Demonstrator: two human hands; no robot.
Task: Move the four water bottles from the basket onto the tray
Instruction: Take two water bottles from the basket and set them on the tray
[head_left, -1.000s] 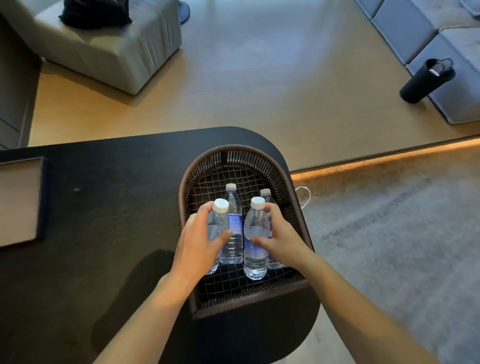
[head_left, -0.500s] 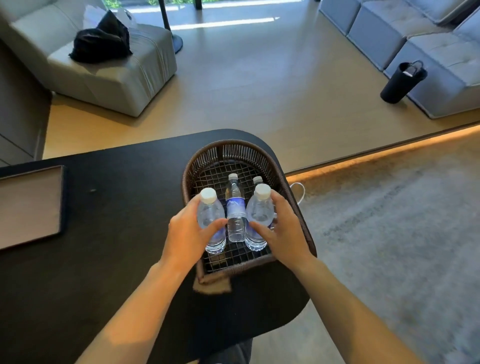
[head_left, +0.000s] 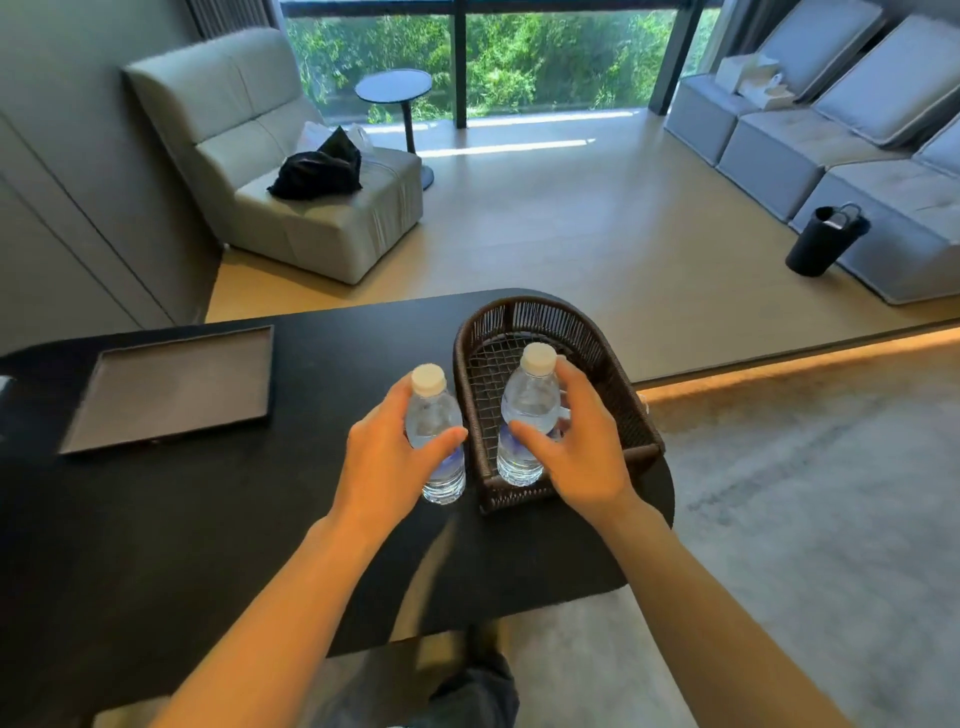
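My left hand grips a clear water bottle with a white cap, held upright above the black table, just left of the basket. My right hand grips a second clear bottle, upright and raised over the near part of the brown woven basket. The other bottles in the basket are hidden behind my right hand and its bottle. The dark rectangular tray lies flat on the table at the left, apart from both hands.
The black table ends in a rounded edge on the right, just past the basket. Beyond it are a beige armchair with dark cloth, a small round side table, a grey sofa and a black bin.
Both hands have lifted their bottles up out of the basket. The left bottle has moved left past the basket's rim. The view has tilted up, showing more of the room and tray.
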